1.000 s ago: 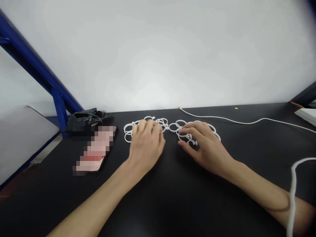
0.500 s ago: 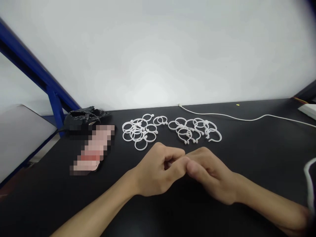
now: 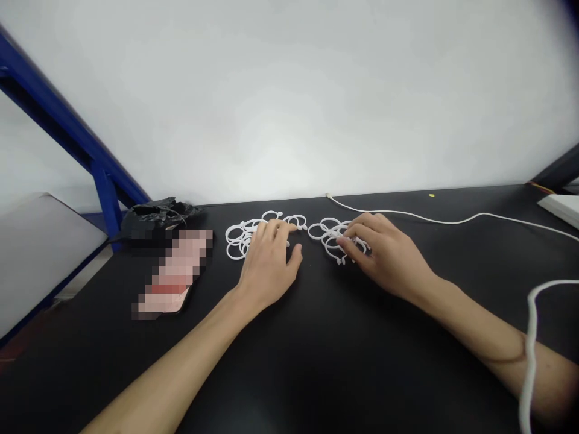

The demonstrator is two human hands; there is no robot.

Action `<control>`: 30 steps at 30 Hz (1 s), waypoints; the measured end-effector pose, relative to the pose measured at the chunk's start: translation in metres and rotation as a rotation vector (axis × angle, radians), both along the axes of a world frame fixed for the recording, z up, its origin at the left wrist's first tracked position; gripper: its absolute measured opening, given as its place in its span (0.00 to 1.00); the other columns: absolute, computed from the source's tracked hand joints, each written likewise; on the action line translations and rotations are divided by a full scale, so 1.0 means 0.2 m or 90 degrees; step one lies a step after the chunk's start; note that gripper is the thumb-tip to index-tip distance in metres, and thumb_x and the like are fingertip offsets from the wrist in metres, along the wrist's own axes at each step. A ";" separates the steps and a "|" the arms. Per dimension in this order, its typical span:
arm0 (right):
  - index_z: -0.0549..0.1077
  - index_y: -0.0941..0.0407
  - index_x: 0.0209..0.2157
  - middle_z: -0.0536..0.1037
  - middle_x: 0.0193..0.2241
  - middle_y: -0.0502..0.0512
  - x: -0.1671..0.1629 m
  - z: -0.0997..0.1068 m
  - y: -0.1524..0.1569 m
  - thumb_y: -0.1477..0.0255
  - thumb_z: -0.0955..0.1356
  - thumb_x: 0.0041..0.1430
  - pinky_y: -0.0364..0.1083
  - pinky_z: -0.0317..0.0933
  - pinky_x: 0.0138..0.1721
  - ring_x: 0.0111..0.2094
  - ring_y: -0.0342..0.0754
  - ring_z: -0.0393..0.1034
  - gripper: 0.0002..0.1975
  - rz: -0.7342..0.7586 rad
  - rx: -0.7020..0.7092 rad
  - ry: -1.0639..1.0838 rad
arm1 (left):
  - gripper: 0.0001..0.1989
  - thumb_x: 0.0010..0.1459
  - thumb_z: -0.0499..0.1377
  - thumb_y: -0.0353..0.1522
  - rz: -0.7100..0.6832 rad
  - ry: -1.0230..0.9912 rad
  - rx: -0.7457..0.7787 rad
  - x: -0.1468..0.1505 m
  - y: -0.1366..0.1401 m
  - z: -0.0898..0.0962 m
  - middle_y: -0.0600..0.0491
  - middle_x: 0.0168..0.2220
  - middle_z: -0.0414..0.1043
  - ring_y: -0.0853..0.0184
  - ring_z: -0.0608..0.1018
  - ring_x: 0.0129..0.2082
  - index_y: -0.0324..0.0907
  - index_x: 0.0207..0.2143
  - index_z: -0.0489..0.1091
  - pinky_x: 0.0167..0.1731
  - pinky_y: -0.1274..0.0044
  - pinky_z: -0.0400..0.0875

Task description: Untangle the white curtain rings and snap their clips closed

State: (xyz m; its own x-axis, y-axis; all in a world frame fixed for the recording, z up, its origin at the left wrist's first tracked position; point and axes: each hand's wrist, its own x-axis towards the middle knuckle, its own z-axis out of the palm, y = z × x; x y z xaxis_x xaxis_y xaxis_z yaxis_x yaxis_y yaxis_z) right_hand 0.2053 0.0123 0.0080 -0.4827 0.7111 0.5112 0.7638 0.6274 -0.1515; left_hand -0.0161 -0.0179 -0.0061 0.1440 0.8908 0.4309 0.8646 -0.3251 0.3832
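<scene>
My left hand (image 3: pixel 270 262) lies palm down over the left pile of white plastic rings (image 3: pixel 235 234), its fingers stretched forward and the thumb spread to the side. It covers part of that pile. My right hand (image 3: pixel 384 256) reaches into the right pile of white rings (image 3: pixel 319 230), fingers bent and the thumb low over the rings, a gap showing between thumb and fingers. Several rings there have split ends with small knobs. Whether the right fingertips touch a ring is hard to see, and the hand hides the pile's right part.
On the left lie a blurred-out pink phone-like object (image 3: pixel 183 265) and a crumpled black plastic bag (image 3: pixel 149 220). A white cable (image 3: pixel 434 218) runs along the back of the black table (image 3: pixel 289 361). A thicker white cord (image 3: pixel 531 337) hangs at right, crossing before my right forearm.
My hands were together in front of the piles, fingers closed. They have parted and moved forward, the left onto the left pile, the right onto the right pile.
</scene>
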 end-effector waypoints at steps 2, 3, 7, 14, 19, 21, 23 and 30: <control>0.73 0.56 0.34 0.74 0.38 0.57 0.01 -0.01 0.01 0.64 0.65 0.64 0.47 0.62 0.34 0.39 0.51 0.65 0.10 -0.023 0.006 -0.035 | 0.17 0.63 0.52 0.34 0.018 0.088 0.005 -0.02 0.02 -0.02 0.47 0.55 0.66 0.54 0.65 0.54 0.41 0.54 0.64 0.53 0.60 0.63; 0.73 0.56 0.35 0.74 0.39 0.58 0.01 -0.01 0.02 0.64 0.66 0.63 0.48 0.63 0.35 0.40 0.52 0.65 0.10 -0.030 0.006 -0.045 | 0.19 0.64 0.51 0.34 0.022 0.123 0.001 -0.02 0.02 -0.03 0.47 0.57 0.65 0.53 0.63 0.56 0.41 0.57 0.62 0.54 0.59 0.61; 0.74 0.56 0.37 0.72 0.40 0.59 0.00 -0.01 0.00 0.63 0.66 0.63 0.49 0.64 0.36 0.41 0.53 0.64 0.10 -0.023 0.019 -0.045 | 0.21 0.65 0.49 0.35 0.035 0.210 -0.015 -0.03 0.03 -0.05 0.46 0.62 0.62 0.50 0.60 0.60 0.40 0.59 0.62 0.57 0.57 0.57; 0.74 0.57 0.38 0.71 0.40 0.59 -0.04 -0.01 -0.05 0.66 0.66 0.64 0.50 0.64 0.40 0.40 0.52 0.63 0.09 0.032 0.058 -0.025 | 0.13 0.64 0.53 0.39 0.066 0.248 0.025 -0.02 0.03 -0.02 0.45 0.47 0.73 0.51 0.67 0.51 0.39 0.42 0.70 0.52 0.59 0.59; 0.74 0.57 0.37 0.72 0.39 0.59 -0.04 -0.01 -0.06 0.68 0.66 0.63 0.52 0.64 0.43 0.40 0.52 0.62 0.08 0.067 0.063 -0.022 | 0.10 0.64 0.53 0.35 0.079 0.275 0.047 -0.03 0.03 -0.01 0.46 0.42 0.73 0.52 0.68 0.46 0.40 0.39 0.71 0.48 0.60 0.59; 0.73 0.57 0.37 0.72 0.39 0.59 -0.04 -0.01 -0.06 0.68 0.66 0.64 0.52 0.65 0.42 0.40 0.52 0.63 0.08 0.076 0.060 -0.021 | 0.09 0.64 0.53 0.32 0.072 0.276 0.058 -0.03 0.03 -0.01 0.46 0.42 0.73 0.52 0.68 0.46 0.40 0.37 0.72 0.47 0.60 0.58; 0.73 0.56 0.38 0.72 0.39 0.59 -0.05 -0.01 -0.06 0.68 0.66 0.64 0.52 0.65 0.42 0.41 0.52 0.63 0.07 0.086 0.054 -0.018 | 0.08 0.63 0.53 0.30 0.065 0.263 0.077 -0.02 0.02 0.00 0.47 0.41 0.74 0.52 0.68 0.46 0.41 0.34 0.72 0.46 0.60 0.58; 0.68 0.55 0.49 0.69 0.49 0.62 -0.06 0.02 -0.10 0.69 0.65 0.64 0.51 0.66 0.44 0.48 0.52 0.67 0.12 0.148 0.040 0.071 | 0.06 0.64 0.50 0.28 -0.155 0.035 0.106 0.06 -0.05 0.06 0.50 0.38 0.73 0.62 0.69 0.38 0.40 0.37 0.67 0.41 0.68 0.63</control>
